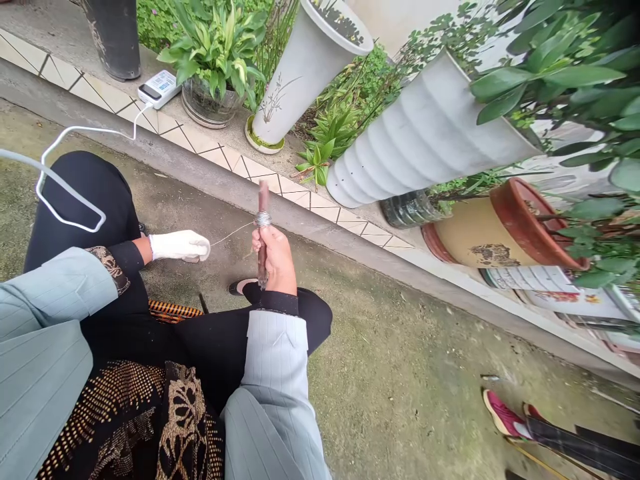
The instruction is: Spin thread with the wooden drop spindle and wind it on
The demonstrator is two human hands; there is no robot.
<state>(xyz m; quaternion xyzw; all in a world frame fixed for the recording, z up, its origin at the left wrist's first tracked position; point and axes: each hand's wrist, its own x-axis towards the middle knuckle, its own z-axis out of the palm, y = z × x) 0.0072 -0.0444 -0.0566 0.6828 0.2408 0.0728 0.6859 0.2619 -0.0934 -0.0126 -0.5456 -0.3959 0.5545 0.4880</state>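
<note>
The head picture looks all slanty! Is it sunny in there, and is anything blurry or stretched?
Head view: the light looks soft, without hard shadows; head view, right side: the ribbed pot leans and looks stretched, maybe by a wide lens, and the big leaves look a bit smeared; head view, middle left: the gloved left hand is nearly washed-out white.

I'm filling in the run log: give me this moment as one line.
left hand: gloved, holding wire | right hand: bare, gripping stick | wire: coiled around stick, running to left hand
</note>
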